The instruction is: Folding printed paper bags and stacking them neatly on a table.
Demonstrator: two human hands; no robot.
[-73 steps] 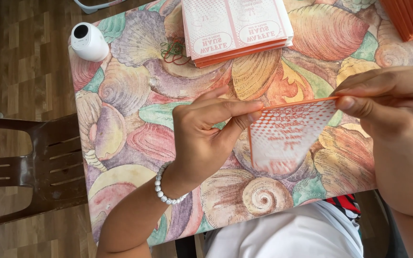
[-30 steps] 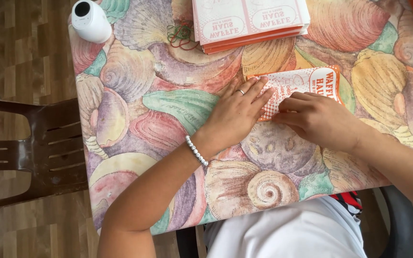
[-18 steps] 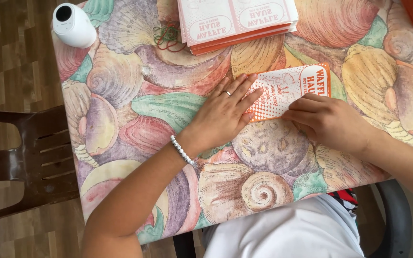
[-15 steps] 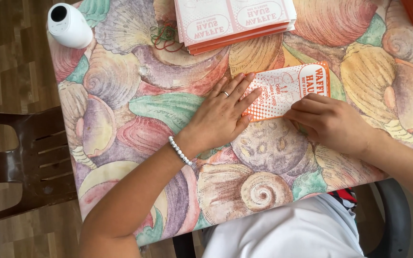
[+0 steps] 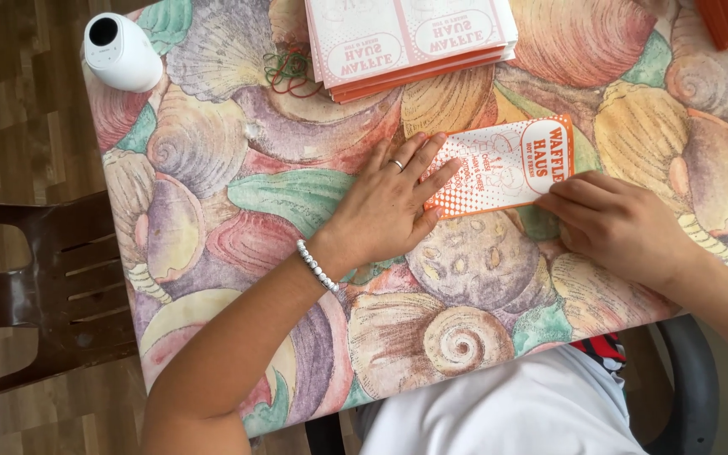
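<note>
I am pressing my left hand (image 5: 385,206) flat, fingers spread, on the near end of the orange-and-white paper sleeve (image 5: 503,164), pinning it to the shell-patterned table (image 5: 297,278). My right hand (image 5: 621,227) is pressing its fingertips, held together, along the sleeve's lower edge, seemingly creasing it. Beyond my fingers a stack of flat sleeves (image 5: 410,38) is lying, rubber bands (image 5: 288,67) beside it.
</note>
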